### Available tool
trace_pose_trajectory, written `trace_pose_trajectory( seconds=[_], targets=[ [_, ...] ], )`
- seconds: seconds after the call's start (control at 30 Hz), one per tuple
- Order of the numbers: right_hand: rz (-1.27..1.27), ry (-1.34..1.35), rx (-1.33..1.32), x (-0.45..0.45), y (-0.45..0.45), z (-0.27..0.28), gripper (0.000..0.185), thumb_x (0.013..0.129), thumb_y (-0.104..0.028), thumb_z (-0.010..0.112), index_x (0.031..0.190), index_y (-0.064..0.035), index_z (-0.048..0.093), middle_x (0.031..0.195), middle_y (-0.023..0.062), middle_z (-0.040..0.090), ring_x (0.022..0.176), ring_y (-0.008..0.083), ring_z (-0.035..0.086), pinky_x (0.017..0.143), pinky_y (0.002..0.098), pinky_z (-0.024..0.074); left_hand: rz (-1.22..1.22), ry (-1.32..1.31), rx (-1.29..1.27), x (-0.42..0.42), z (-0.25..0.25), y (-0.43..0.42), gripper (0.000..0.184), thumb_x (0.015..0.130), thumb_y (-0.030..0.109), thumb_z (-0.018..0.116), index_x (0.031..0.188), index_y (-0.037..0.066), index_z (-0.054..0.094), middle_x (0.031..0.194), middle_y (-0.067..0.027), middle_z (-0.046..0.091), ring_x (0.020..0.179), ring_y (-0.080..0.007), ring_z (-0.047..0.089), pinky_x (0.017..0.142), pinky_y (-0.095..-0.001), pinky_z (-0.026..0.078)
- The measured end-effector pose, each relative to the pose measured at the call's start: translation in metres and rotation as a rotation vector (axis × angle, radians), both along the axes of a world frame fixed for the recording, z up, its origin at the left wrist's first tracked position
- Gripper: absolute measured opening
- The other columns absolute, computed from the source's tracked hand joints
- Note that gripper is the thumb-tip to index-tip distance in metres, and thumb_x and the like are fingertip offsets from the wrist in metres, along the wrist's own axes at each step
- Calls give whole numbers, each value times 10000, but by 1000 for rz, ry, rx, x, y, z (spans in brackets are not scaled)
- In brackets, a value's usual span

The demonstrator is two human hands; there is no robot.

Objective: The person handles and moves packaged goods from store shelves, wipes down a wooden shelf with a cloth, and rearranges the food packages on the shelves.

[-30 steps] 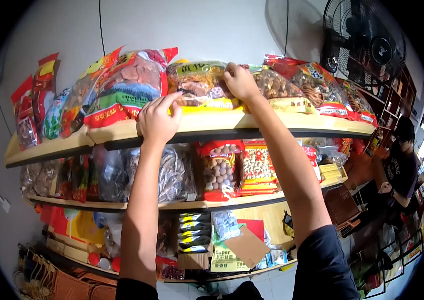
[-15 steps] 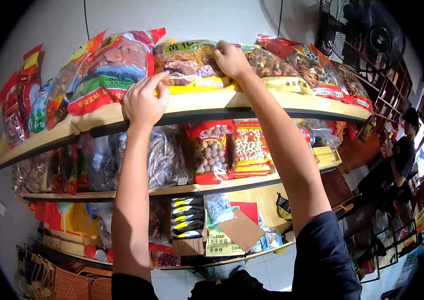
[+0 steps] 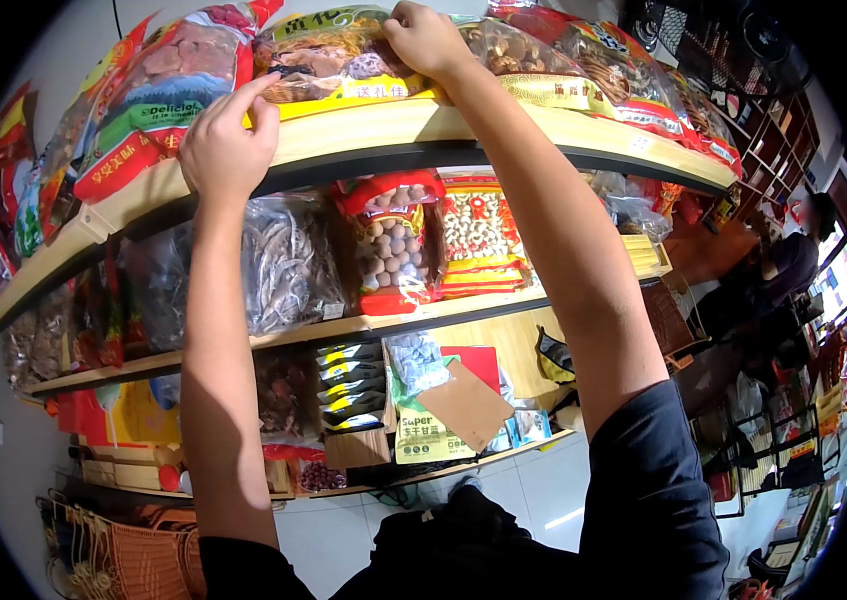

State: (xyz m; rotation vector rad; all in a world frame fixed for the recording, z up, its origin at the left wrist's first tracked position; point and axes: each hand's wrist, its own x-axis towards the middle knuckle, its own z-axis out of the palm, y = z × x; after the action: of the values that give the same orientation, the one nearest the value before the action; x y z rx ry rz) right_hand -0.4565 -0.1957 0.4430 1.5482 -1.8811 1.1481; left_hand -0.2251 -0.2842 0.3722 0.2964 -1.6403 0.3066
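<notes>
On the top shelf (image 3: 344,135) lies a clear-fronted food bag (image 3: 329,60) with a green and yellow label. My right hand (image 3: 429,40) is closed at its right edge, fingers curled over the plastic, fingertips hidden. At the bag's lower left corner is my left hand (image 3: 229,145), its index finger stretched toward the bag and its thumb apart. A red-edged bag of pinkish dried slices (image 3: 179,80) leans just left of that hand. Right of my right hand sits a bag of dried mushrooms (image 3: 519,55).
Below, the middle shelf (image 3: 364,325) holds dried fish (image 3: 289,260), a bag of round nuts (image 3: 396,245) and a bag of pale nuts (image 3: 482,235). Boxes and packets (image 3: 424,430) fill a lower shelf. A fan (image 3: 734,40) stands upper right; a person (image 3: 794,265) is in the background.
The view has shifted, so the shelf and bags appear higher and further left. Both hands stay at the same bag. The background person has changed posture.
</notes>
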Motion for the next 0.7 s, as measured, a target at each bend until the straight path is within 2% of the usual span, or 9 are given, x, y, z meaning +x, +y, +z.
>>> trace_pose_trajectory(
  seconds=[0.27, 0.37, 0.43, 0.57, 0.63, 0.67, 0.7],
  targets=[
    [4, 47, -52, -1, -3, 0, 378, 879, -291, 492, 1051, 31, 587, 973, 295, 629, 976, 421, 604, 871, 456, 468, -2, 13, -11, -1, 0, 0, 242, 776, 132, 588, 953, 209, 733, 789, -64, 689, 701, -248, 654, 638, -339, 515],
    [12, -21, -8, -1, -4, -1, 369, 879, -275, 497, 1082, 19, 587, 1007, 292, 624, 993, 416, 600, 869, 442, 470, -12, -4, 10, 1, 1, 3, 236, 775, 128, 589, 952, 194, 730, 795, -74, 688, 711, -256, 655, 657, -349, 517],
    [-24, 65, -102, -13, -18, -6, 327, 820, -272, 518, 964, -8, 645, 910, 228, 664, 891, 404, 624, 822, 436, 481, -9, -16, 25, 2, 2, 4, 234, 774, 125, 589, 951, 187, 729, 796, -80, 687, 716, -259, 656, 666, -355, 517],
    [-20, 47, -64, -11, -13, -4, 338, 838, -300, 513, 986, -23, 640, 967, 241, 652, 949, 409, 605, 866, 453, 469, -7, -26, 16, 2, 3, 7, 228, 773, 119, 592, 948, 179, 724, 796, -93, 685, 725, -266, 656, 673, -363, 516],
    [-9, 61, -84, -7, -9, -2, 317, 850, -275, 500, 984, -13, 617, 948, 250, 648, 929, 415, 603, 850, 463, 465, -20, -26, 26, 3, 3, 6, 225, 776, 127, 593, 953, 181, 721, 799, -95, 686, 734, -274, 656, 690, -368, 515],
    [-4, 50, -88, -4, -6, 0, 307, 857, -261, 490, 984, -4, 602, 937, 253, 647, 919, 420, 601, 842, 468, 462, -27, -57, 42, 4, 3, 4, 262, 786, 133, 590, 1020, 181, 697, 843, -111, 689, 771, -295, 656, 713, -384, 513],
    [4, 39, -83, -2, -5, 0, 297, 864, -246, 480, 983, 4, 587, 927, 257, 645, 910, 425, 599, 834, 474, 459, -17, -43, 44, 6, 2, 6, 262, 786, 133, 590, 1020, 181, 697, 843, -111, 689, 771, -295, 656, 713, -384, 513]
  ],
)
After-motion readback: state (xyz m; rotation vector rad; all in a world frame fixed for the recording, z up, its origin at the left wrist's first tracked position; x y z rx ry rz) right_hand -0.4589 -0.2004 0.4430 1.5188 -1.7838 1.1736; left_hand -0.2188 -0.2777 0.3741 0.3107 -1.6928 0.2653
